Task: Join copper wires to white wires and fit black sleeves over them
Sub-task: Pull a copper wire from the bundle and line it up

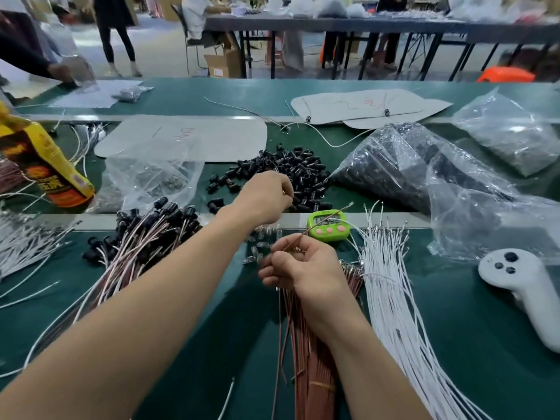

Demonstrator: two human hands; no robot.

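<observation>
Left hand [266, 195]: reaches forward to the near edge of the loose heap of short black tubular sleeves [291, 171] on the green table mat [454, 344]. Fingers are curled down and drawn toward the thumb; I cannot tell whether a sleeve sits between them.

Right hand [303, 268]: nearer the body, thumb and forefinger pinch a single thin copper-coloured wire [318, 227]. Its free end slants up and to the right, crossing over the small green timer with pink buttons [328, 228].

Stock: the bundle of copper-coloured wires [312, 365] lies under the right wrist and runs toward the body. The fanned bundle of white wires with metal terminals [394, 298] lies just to its right. A heap of wires already capped in black [145, 237] lies left of the left forearm.

Other: white handheld controller [515, 280] at far right; clear plastic bags of dark parts [394, 165] behind it; yellow printed packet [45, 165] at far left.
</observation>
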